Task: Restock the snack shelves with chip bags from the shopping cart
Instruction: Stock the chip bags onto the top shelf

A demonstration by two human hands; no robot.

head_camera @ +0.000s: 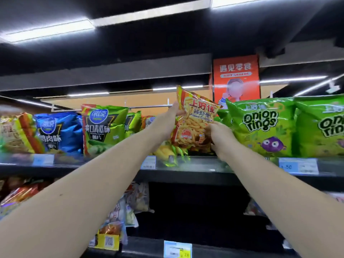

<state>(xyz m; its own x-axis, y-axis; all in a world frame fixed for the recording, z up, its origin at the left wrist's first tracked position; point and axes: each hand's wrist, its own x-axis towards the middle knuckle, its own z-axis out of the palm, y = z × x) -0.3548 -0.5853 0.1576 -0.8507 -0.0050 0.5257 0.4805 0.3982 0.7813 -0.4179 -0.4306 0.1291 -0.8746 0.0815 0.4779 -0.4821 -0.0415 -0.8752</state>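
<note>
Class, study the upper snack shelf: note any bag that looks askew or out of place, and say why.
The prawn cracker bag is tilted, gripped by the left hand and right hand. Below it, a yellow bag lies slumped at the shelf edge, unlike the upright onion ring bags.

Strip lights point(50, 30); tan, perhaps wooden, wall point(111, 102)

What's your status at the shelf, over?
Gripping prawn bag with left hand and right hand. Held near upright over shelf gap beside onion rings. In the gap, yellow bag lying down.
</note>
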